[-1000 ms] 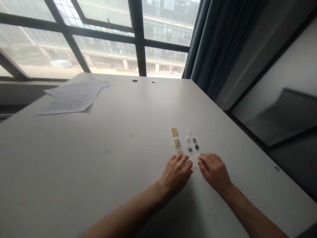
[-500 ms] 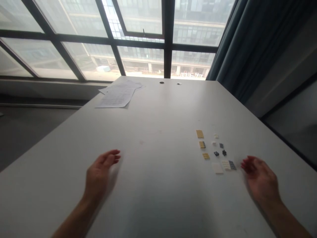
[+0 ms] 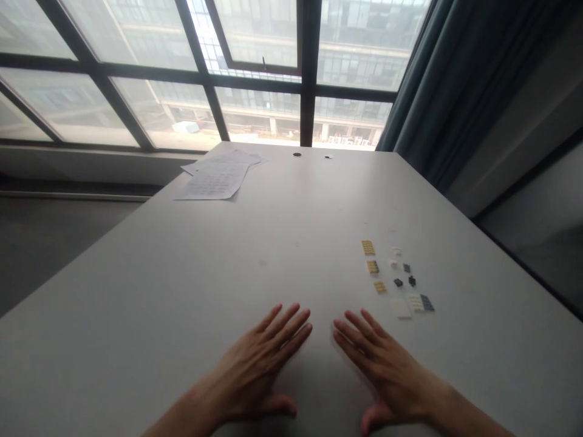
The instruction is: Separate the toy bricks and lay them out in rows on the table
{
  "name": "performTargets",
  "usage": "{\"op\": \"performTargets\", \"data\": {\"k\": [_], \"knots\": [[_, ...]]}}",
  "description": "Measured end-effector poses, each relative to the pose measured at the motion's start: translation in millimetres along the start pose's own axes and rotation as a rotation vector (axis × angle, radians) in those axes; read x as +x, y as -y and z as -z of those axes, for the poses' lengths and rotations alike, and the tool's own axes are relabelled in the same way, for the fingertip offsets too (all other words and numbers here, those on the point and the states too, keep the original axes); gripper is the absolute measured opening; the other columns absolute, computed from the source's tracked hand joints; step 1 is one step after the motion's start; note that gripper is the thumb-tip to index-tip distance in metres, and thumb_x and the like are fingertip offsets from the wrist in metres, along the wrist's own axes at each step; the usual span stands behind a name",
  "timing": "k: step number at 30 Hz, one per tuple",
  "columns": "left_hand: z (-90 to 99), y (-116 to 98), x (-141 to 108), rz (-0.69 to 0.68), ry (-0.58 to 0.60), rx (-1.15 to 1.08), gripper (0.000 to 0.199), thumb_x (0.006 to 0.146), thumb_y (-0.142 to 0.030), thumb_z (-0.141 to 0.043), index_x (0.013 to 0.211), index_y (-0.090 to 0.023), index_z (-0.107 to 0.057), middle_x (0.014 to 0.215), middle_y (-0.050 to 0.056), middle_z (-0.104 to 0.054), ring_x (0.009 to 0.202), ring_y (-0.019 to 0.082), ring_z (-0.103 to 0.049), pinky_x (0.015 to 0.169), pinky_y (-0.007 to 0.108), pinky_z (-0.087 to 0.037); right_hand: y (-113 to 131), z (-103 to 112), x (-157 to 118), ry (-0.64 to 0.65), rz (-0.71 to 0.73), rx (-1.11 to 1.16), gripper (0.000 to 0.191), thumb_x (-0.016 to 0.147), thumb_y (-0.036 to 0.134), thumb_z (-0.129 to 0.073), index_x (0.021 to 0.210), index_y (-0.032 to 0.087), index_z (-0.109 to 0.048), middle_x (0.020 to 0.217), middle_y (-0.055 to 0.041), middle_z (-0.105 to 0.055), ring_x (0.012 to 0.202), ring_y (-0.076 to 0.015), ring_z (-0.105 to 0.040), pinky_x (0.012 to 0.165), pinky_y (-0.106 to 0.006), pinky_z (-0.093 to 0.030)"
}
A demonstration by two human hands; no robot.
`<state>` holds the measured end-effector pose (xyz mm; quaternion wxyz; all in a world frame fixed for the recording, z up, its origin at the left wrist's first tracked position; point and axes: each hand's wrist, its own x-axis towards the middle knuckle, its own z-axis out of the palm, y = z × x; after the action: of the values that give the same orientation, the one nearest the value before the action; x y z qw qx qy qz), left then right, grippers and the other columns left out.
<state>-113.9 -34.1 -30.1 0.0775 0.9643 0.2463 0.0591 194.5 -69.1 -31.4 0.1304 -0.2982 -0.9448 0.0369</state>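
Observation:
Palm down at the front of the white table (image 3: 204, 261), my left hand (image 3: 262, 364) has its fingers stretched and holds nothing. Facing it across a small gap, my right hand (image 3: 382, 361) is also spread and holds nothing. Just beyond the right hand are small building-brick pieces: a flat white square (image 3: 401, 308), a cream studded piece (image 3: 415, 303) and a dark grey one (image 3: 427, 303) beside it. Farther back lie a yellow studded piece (image 3: 368, 247), a yellow-and-grey one (image 3: 372, 267), a smaller yellow one (image 3: 379, 286), and several small dark and white pieces (image 3: 398, 283).
Printed paper sheets (image 3: 212, 182) lie at the table's far left. Two round holes (image 3: 297, 155) are near the far edge. Beyond stand large framed windows (image 3: 264, 109), with a dark curtain (image 3: 419, 91) at the right.
Both hands have moved inward from the sides to the front middle, turning palm down with fingers now spread. The brick pieces stay in place.

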Motion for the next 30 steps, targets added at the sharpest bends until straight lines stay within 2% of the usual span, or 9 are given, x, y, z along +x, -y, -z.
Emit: {"op": "performTargets", "data": {"k": [4,9,12,14,16,19,23,27,30], "knots": [[-11.2,5.5,2.8,0.018,0.121,-0.116,0.101,0.077,-0.071,-0.048,0.149,-0.02,0.0,0.155,0.011,-0.016,0.141,0.032,-0.021,0.115,0.051,-0.015,1.3,-7.3,4.6,0.199,-0.029,0.137,0.1,0.076,0.068,-0.054,0.149,0.011,-0.016,0.152,-0.0153,-0.025,0.14,-0.0314,-0.023,0.115,-0.05,-0.017],[-9.6,9.5,0.4,0.02,0.134,-0.15,0.102,0.076,-0.071,-0.048,0.149,-0.021,0.0,0.155,0.011,-0.014,0.141,0.032,-0.019,0.115,0.052,-0.013,0.0,-4.6,4.0,0.193,-0.033,0.155,0.102,0.075,0.069,-0.054,0.149,0.011,-0.016,0.151,-0.0168,-0.027,0.139,-0.0319,-0.024,0.115,-0.05,-0.018],[-10.8,6.1,-0.1,0.032,0.127,-0.148,0.1,0.076,-0.072,-0.048,0.15,-0.02,-0.003,0.154,0.012,-0.017,0.141,0.033,-0.02,0.115,0.054,-0.015,4.5,-7.7,4.5,0.09,-0.018,0.132,0.095,0.074,0.071,-0.053,0.144,0.01,-0.031,0.143,-0.0179,-0.042,0.133,-0.0316,-0.036,0.111,-0.048,-0.027],[-13.4,1.0,3.9,0.054,0.104,-0.137,0.094,0.079,-0.067,-0.049,0.15,-0.022,-0.007,0.154,0.012,-0.019,0.14,0.034,-0.02,0.114,0.056,-0.016,5.5,-12.6,1.3,-0.071,-0.055,0.132,0.073,0.08,0.065,-0.053,0.131,0.013,-0.049,0.125,-0.0157,-0.059,0.12,-0.029,-0.05,0.104,-0.045,-0.036],[-16.9,-4.7,15.9,0.095,0.046,-0.138,0.085,0.082,-0.059,-0.053,0.149,-0.024,-0.013,0.153,0.011,-0.023,0.14,0.034,-0.021,0.113,0.057,-0.018,0.0,-17.7,-5.8,-0.3,-0.208,0.098,0.042,0.086,0.051,-0.054,0.109,0.017,-0.061,0.102,-0.0111,-0.067,0.102,-0.0252,-0.058,0.094,-0.042,-0.043],[-21.9,-7.0,56.5,0.165,-0.055,-0.182,0.076,0.084,-0.048,-0.056,0.147,-0.025,-0.021,0.152,0.01,-0.029,0.14,0.029,-0.025,0.113,0.05,-0.024,-23.1,-22.6,-20.2,-0.542,-0.623,-0.091,0.031,0.085,0.047,-0.058,0.098,0.019,-0.062,0.102,-0.0111,-0.063,0.103,-0.0283,-0.056,0.093,-0.047,-0.041],[-28.1,10.0,148.9,0.228,-0.188,-0.245,0.073,0.087,-0.052,-0.05,0.147,-0.023,-0.021,0.154,0.012,-0.023,0.14,0.029,-0.024,0.112,0.048,-0.026,-58.7,-26.8,-34.4,-0.486,-1.016,-0.306,0.084,0.073,0.075,-0.049,0.129,0.011,-0.047,0.136,-0.0223,-0.044,0.129,-0.0415,-0.033,0.1,-0.062,-0.027],[-37.1,31.0,242.7,0.213,-0.178,-0.238,0.08,0.085,-0.064,-0.043,0.148,-0.023,-0.017,0.156,0.014,-0.013,0.142,0.032,-0.015,0.113,0.05,-0.019,-74.3,-33.9,-32.6,-0.227,-1.09,-0.313,0.105,0.07,0.078,-0.047,0.146,0.01,-0.023,0.15,-0.0234,-0.025,0.138,-0.0411,-0.019,0.105,-0.059,-0.023],[-43.3,38.8,284.2,0.117,-0.102,-0.181,0.083,0.082,-0.072,-0.036,0.147,-0.023,-0.021,0.156,0.013,-0.013,0.142,0.033,-0.012,0.112,0.053,-0.015,-91.2,-34.5,-22.6,-0.146,-1.098,-0.289,0.112,0.067,0.079,-0.051,0.148,0.011,-0.017,0.153,-0.0227,-0.017,0.14,-0.0402,-0.014,0.107,-0.057,-0.02]]}}
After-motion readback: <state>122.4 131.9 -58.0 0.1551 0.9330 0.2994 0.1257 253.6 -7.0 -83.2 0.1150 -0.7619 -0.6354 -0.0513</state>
